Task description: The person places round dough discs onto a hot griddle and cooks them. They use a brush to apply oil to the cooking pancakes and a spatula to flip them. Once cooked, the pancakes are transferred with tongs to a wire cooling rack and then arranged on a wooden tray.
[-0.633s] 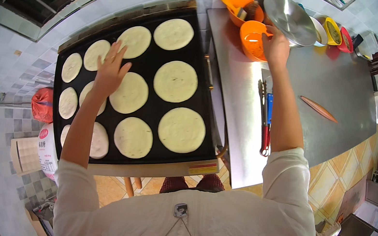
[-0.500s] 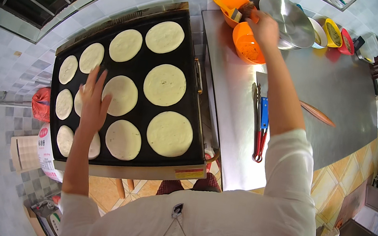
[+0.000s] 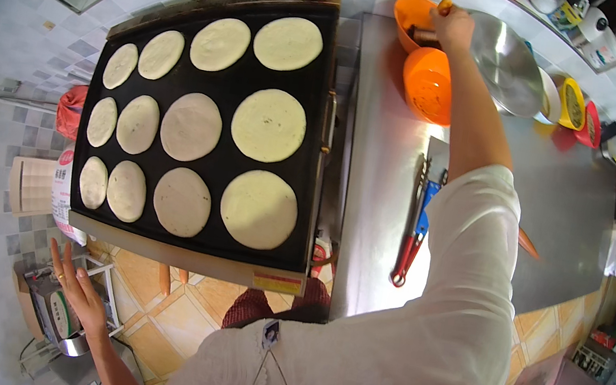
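My right hand (image 3: 453, 31) is closed on a yellow brush handle (image 3: 445, 6) at an orange bowl (image 3: 405, 12) holding a dark object with a wooden handle. A second orange bowl (image 3: 427, 91), with orange-red specks inside, sits just below. My left hand (image 3: 77, 289) is open, fingers spread, off the lower-left corner of the black griddle (image 3: 216, 85). On the griddle lie several flat pale dough rounds (image 3: 268, 125), arranged in rows.
A steel worktable (image 3: 565, 175) holds a large steel basin (image 3: 503, 62), several small coloured bowls (image 3: 572, 104), tongs and a blue-handled tool (image 3: 423, 214), and a wooden rolling pin (image 3: 530, 243). A red bag (image 3: 70, 109) and white sack (image 3: 62, 196) stand left of the griddle.
My right hand moved up from the lower orange bowl to the brush in the upper one. My left hand moved from over the dough rounds down and left, off the griddle.
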Tool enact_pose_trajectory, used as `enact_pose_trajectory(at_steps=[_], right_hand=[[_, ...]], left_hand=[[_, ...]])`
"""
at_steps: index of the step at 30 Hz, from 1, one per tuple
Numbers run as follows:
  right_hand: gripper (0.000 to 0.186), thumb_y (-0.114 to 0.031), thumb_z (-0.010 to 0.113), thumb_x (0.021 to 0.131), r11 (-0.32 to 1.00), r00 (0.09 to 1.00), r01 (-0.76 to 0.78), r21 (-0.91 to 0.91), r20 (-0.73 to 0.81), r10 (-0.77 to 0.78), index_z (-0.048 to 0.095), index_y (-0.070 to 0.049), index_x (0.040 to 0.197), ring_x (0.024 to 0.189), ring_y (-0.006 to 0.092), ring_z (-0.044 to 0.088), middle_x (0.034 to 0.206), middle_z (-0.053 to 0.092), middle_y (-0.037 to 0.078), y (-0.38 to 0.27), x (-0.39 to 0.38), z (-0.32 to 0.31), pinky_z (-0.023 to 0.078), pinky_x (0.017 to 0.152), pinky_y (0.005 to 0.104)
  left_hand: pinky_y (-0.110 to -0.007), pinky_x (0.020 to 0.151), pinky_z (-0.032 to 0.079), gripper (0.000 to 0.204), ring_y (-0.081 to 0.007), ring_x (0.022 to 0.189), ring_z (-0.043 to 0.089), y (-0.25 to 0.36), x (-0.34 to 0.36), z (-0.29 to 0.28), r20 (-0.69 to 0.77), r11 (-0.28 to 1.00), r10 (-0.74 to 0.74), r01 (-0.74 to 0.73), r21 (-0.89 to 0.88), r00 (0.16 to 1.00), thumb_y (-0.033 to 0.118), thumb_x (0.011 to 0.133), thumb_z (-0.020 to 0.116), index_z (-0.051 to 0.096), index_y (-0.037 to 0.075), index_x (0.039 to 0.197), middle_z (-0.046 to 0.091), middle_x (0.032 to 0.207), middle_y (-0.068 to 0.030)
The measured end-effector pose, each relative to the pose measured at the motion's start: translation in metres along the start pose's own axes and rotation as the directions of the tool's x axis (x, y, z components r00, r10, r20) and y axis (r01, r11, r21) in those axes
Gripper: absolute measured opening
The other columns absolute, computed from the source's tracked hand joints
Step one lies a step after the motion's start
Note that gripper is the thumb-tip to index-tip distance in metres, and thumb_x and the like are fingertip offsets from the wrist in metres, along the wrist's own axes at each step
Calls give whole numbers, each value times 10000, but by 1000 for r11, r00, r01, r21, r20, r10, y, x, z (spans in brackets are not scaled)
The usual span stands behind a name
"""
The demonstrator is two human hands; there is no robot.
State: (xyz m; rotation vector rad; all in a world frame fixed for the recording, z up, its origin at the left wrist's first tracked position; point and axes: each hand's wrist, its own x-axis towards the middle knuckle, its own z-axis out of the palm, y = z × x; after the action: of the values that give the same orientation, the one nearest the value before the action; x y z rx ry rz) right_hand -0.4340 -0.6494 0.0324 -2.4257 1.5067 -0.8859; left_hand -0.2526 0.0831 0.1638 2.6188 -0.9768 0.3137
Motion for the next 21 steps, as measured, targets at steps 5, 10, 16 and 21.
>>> enact_pose_trajectory(at_steps=[5,10,16,21], right_hand=[[326,-319,706,776,972,982,135,191,-160,-105,676,3,737,558,198,649,655,664,130,-16,-55,-115,515,575,326],[207,-230,684,800,944,998,-39,329,58,21,680,-27,761,531,162,639,625,659,93,27,-110,-98,507,568,301],[172,-180,689,798,919,998,-16,394,54,-6,677,-14,842,556,148,632,654,663,99,26,-106,-101,501,561,302],[236,-229,722,782,944,996,59,325,42,-77,680,-10,857,588,190,652,686,668,117,34,-88,-103,501,562,301]], left_hand=[[-444,1077,232,439,-343,1343,298,14,10,9,-29,994,110,-109,33,994,257,998,309,438,-4,1327,262,1482,-171],[-429,1086,217,423,-335,1363,265,28,24,18,-15,971,171,-171,-167,985,224,999,309,428,-9,1331,261,1485,-162],[-436,1082,239,422,-339,1366,254,20,9,5,-21,985,162,-160,62,987,230,1000,312,428,-5,1331,256,1487,-158],[-446,1088,223,418,-350,1364,253,13,1,4,-40,992,125,-125,3,991,229,993,319,436,22,1337,262,1479,-183]])
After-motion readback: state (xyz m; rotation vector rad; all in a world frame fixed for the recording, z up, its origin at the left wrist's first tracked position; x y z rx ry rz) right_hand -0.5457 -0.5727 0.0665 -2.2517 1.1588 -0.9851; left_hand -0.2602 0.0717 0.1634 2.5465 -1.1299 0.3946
